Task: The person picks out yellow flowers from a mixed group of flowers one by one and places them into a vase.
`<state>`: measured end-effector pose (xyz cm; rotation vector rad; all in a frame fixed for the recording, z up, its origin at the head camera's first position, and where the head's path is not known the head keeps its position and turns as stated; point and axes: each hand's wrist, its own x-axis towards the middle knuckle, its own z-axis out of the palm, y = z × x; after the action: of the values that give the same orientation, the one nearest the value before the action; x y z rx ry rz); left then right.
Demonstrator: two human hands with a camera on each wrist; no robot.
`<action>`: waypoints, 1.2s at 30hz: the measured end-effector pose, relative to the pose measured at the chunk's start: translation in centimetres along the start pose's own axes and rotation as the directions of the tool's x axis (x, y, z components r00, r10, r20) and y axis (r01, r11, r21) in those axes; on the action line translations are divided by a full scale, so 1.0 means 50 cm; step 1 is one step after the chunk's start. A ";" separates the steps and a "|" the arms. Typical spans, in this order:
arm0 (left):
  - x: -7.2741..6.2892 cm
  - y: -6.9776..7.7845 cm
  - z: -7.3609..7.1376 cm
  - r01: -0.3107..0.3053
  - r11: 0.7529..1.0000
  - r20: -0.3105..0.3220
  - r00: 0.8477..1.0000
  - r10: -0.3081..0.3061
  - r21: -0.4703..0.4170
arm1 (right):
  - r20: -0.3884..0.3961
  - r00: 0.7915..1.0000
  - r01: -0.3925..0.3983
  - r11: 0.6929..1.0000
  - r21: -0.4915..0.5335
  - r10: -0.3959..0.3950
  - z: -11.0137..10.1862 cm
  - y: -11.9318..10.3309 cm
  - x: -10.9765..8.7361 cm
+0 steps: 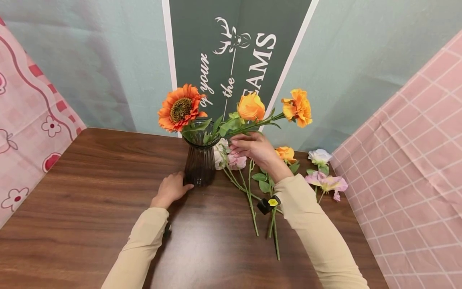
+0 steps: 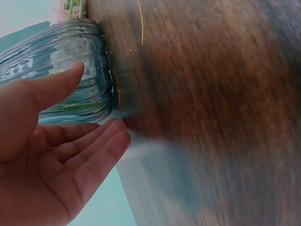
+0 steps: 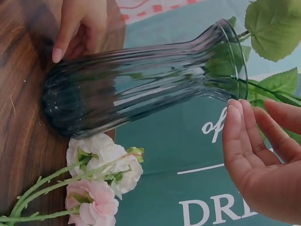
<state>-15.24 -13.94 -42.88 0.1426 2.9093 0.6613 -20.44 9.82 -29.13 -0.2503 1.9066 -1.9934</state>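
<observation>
A dark ribbed glass vase (image 1: 200, 164) stands upright at the back of the table. My left hand (image 1: 172, 188) rests at its base, thumb in front and fingers nearly straight along the other side. The vase holds an orange sunflower (image 1: 181, 107) leaning left, plus a yellow-orange rose (image 1: 251, 106) and an orange carnation (image 1: 297, 108) leaning far right. Under those two stems is my right hand (image 1: 258, 150), its fingers loosely extended. The right wrist view shows its fingertips right at the vase's rim (image 3: 242, 70), with the thumb apart and green leaves (image 3: 277, 28) beyond.
White and pink flowers (image 1: 237, 161) lie right of the vase, their bare stems (image 1: 251, 204) reaching forward. Farther right lie another orange rose (image 1: 286, 153), a white flower (image 1: 319, 155) and a pink ruffled one (image 1: 327, 182). Cloth hangings, including a pink grid one (image 1: 408, 160), surround the wooden table (image 1: 90, 192).
</observation>
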 end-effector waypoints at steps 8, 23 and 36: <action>0.002 -0.001 0.002 -0.006 1.000 0.005 1.000 0.006 0.006 | -0.050 0.999 -0.014 0.999 -0.030 0.013 -0.026 0.007 -0.011; 0.002 -0.004 0.005 -0.002 1.000 0.004 1.000 0.002 0.001 | -0.112 0.992 -0.068 0.991 -0.117 0.055 -0.082 0.045 -0.043; 0.000 -0.002 0.004 -0.004 1.000 0.004 1.000 0.004 0.005 | -0.251 0.947 -0.249 0.951 -0.181 0.200 -0.151 0.113 -0.079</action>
<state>-15.22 -13.96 -43.10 0.1499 2.9083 0.6536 -18.85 18.22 -34.72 0.1489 2.1817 -1.7326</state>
